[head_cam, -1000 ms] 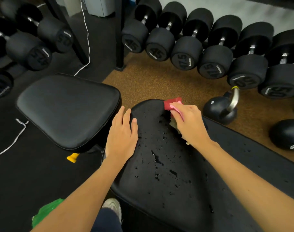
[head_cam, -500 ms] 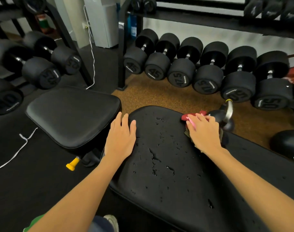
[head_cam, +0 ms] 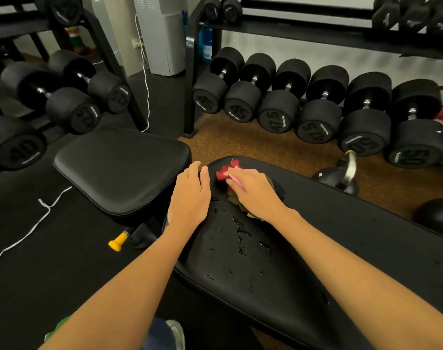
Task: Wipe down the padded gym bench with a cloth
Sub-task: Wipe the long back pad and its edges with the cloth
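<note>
The black padded bench back pad (head_cam: 329,238) runs from the centre to the lower right, with water droplets (head_cam: 240,238) spread over its near end. My right hand (head_cam: 255,192) presses a red and dark cloth (head_cam: 223,172) flat against the pad's far left end. My left hand (head_cam: 190,198) lies flat on the pad's left edge, fingers straight, right beside the cloth. The separate seat pad (head_cam: 122,173) sits to the left and looks dry.
A rack of black dumbbells (head_cam: 316,114) lines the far side, with more dumbbells (head_cam: 71,102) at the left. A kettlebell (head_cam: 341,178) stands on the brown floor behind the bench. A yellow adjustment knob (head_cam: 117,242) and a white cord (head_cam: 28,236) are at lower left.
My right hand has slid the cloth leftward across the pad's far end, close to my left hand. The view has tilted up slightly. My left hand has stayed in place.
</note>
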Motion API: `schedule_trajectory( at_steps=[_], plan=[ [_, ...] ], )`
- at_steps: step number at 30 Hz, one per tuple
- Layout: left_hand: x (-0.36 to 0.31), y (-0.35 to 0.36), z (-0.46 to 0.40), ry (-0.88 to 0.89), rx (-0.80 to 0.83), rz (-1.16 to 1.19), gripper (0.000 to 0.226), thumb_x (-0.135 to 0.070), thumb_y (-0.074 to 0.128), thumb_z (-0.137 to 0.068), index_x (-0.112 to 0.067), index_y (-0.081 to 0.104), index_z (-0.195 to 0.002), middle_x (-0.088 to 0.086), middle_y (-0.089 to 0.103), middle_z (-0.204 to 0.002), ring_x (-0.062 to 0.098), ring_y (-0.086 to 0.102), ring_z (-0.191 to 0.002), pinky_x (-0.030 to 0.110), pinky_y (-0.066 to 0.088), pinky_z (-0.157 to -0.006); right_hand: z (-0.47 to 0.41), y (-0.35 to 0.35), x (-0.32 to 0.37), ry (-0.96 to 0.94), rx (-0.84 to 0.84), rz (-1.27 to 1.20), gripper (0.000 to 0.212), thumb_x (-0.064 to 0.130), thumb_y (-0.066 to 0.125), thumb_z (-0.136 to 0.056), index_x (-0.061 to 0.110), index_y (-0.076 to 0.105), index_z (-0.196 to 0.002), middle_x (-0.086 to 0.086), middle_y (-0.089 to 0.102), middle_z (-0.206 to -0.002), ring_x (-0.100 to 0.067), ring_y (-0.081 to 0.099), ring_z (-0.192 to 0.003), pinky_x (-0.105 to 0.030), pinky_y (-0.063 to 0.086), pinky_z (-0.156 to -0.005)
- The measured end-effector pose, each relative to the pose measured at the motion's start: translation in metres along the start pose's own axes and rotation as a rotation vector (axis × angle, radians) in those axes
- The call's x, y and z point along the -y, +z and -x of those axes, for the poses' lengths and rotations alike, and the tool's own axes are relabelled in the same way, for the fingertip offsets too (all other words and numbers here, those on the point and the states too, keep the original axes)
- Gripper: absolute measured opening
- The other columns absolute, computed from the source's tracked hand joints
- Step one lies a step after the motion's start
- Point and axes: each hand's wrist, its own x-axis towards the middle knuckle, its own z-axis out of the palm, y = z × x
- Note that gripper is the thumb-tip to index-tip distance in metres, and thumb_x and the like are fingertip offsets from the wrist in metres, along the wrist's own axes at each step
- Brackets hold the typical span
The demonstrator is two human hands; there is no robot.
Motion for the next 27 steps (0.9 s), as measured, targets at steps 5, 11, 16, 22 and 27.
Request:
schedule_trajectory(
  at_steps=[5,11,16,22,27],
  plan=[
    [-0.005,0.002,-0.003,0.029,-0.008,0.036,0.04,-0.034,0.026,-0.104,-0.016,0.046,-0.134,0.001,0.055,-0.125,0.018,0.045,-0.119,0.025,0.03,-0.092,0.04,-0.039,-0.014,0.11,-0.172,-0.064,0.019,0.025,0.045,-0.101,0.029,0.055,-0.086,0.007,0.059,-0.072,-0.014,0.059,-0.069,-0.034,0.045,-0.063],
    [-0.002,0.002,0.003,0.041,-0.032,0.037,0.034,-0.031,0.024,-0.105,-0.016,0.051,-0.117,0.002,0.058,-0.106,0.02,0.049,-0.102,0.034,0.041,-0.085,0.091,-0.058,-0.055,0.279,-0.355,0.052,0.018,0.027,0.05,-0.099,0.015,0.062,-0.091,0.01,0.057,-0.085,-0.02,0.058,-0.086,-0.03,0.037,-0.074],
    [-0.003,0.003,-0.001,0.032,-0.052,0.077,0.03,-0.025,0.032,-0.103,-0.015,0.05,-0.125,0.001,0.057,-0.114,0.016,0.047,-0.11,0.034,0.043,-0.088,0.087,-0.034,-0.065,0.575,-0.203,0.3,0.043,0.041,0.035,-0.103,0.025,0.052,-0.139,0.0,0.043,-0.15,-0.02,0.029,-0.143,-0.047,0.016,-0.115],
    [0.01,0.006,-0.001,0.011,-0.07,0.089,0.027,-0.017,0.04,-0.1,-0.015,0.054,-0.122,0.0,0.056,-0.12,0.01,0.043,-0.11,0.024,0.036,-0.084,0.027,-0.013,-0.053,0.56,-0.172,0.388,0.042,0.038,0.028,-0.1,0.014,0.057,-0.117,-0.007,0.057,-0.124,-0.029,0.045,-0.124,-0.052,0.031,-0.107],
    [0.009,0.005,-0.003,0.006,-0.077,0.096,0.026,-0.015,0.039,-0.099,-0.014,0.053,-0.121,0.001,0.055,-0.118,0.006,0.039,-0.102,0.024,0.036,-0.081,-0.024,0.005,-0.036,0.478,-0.147,0.376,0.042,0.037,0.028,-0.1,0.012,0.057,-0.116,-0.009,0.057,-0.124,-0.031,0.045,-0.125,-0.049,0.03,-0.109]
  ],
)
